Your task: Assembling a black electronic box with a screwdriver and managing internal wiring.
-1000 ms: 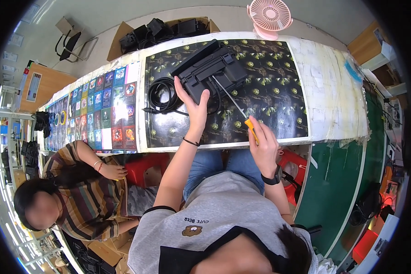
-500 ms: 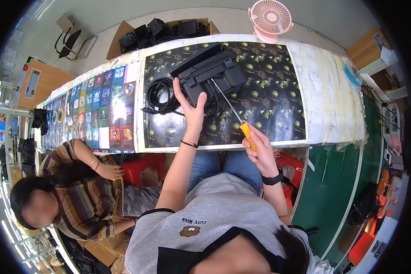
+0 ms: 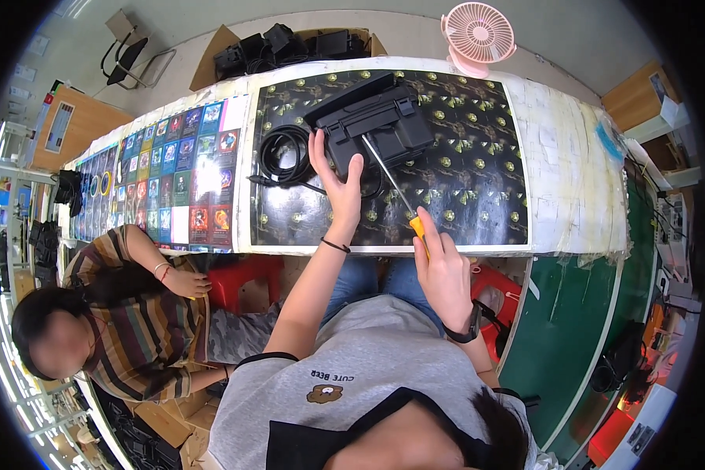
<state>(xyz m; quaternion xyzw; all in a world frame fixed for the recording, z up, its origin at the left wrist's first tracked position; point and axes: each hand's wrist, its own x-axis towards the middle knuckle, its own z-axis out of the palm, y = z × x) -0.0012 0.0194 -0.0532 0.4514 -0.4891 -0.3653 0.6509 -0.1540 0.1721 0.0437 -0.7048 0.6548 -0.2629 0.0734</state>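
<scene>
Your left hand [image 3: 338,186] rests against the near left part of the black case [image 3: 403,135], thumb and fingers spread apart. Your right hand [image 3: 445,274] is clamped on a yellow-handled screwdriver [image 3: 392,180], its tip at the case's near side (exact contact is too small to tell). The case lies on the bench [image 3: 568,164], just right of a coiled black cable [image 3: 266,158].
</scene>
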